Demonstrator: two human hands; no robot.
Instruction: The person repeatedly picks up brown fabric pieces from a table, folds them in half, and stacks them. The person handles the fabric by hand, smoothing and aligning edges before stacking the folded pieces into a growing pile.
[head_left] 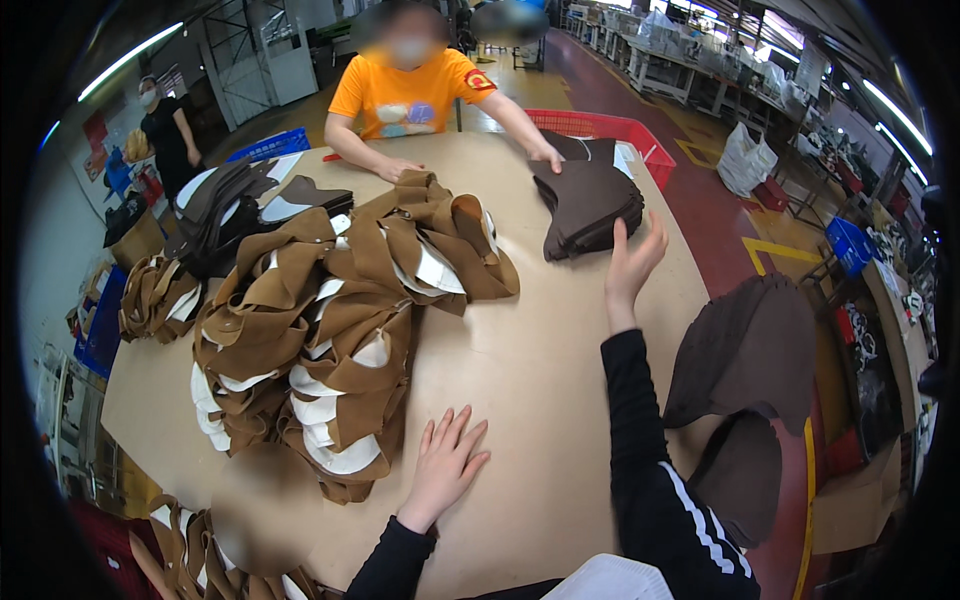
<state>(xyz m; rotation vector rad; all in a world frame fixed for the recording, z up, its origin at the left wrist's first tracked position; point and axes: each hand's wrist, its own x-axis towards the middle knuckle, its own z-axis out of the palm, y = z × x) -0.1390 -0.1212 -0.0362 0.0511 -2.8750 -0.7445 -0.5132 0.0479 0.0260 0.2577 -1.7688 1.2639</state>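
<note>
My left hand [445,468] lies on the tan table [500,370] with its fingers spread, holding nothing. It rests to the right of a large heap of brown shoe-upper pieces [300,320] with white linings. My right hand [635,262] is raised with thumb and fingers apart, beside the near right edge of a stack of dark brown cut pieces [590,205]. Whether it touches the stack I cannot tell. Across the table, a co-worker's hand [546,158] rests on that stack, and the co-worker's other hand [398,168] is at the far end of the brown heap.
More dark brown pieces [745,350] hang or lie beyond the table's right edge. Black pieces [225,215] with white linings are piled at the far left. A red crate [650,150] stands behind the stack. Part of another person [120,545] shows at lower left.
</note>
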